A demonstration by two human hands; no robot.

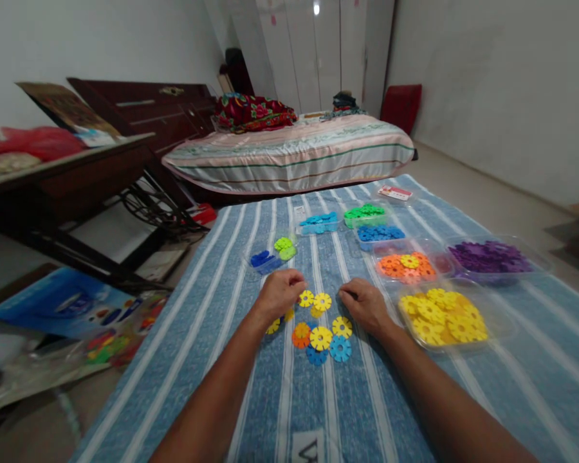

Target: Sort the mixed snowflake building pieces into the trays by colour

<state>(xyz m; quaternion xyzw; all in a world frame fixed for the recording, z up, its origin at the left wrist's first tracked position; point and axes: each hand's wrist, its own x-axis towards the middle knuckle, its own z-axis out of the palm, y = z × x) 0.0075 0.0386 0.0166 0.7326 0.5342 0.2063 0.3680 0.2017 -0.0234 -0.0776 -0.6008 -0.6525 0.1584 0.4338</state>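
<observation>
My left hand [280, 294] is closed, its thumb and fingers at the edge of a yellow notched plastic disc [306, 298]. A second yellow disc [322, 301] sits right beside that one; I cannot tell whether they are joined. My right hand [367, 305] hovers to the right with curled fingers, and no disc shows in them. Nearer to me lies a group with a yellow disc [321, 338], an orange disc [301, 335], a light blue disc [340, 348] and a darker blue disc [317, 355]. Another yellow disc [273, 326] is partly hidden under my left wrist.
Clear tubs hold sorted discs: yellow [444, 315], purple [489, 257], orange [405, 265], blue [380, 235], green [364, 214], light blue [319, 223], and dark blue with lime [273, 254]. A striped blue cloth [202, 360] covers the surface. Beyond stands a bed [289, 157].
</observation>
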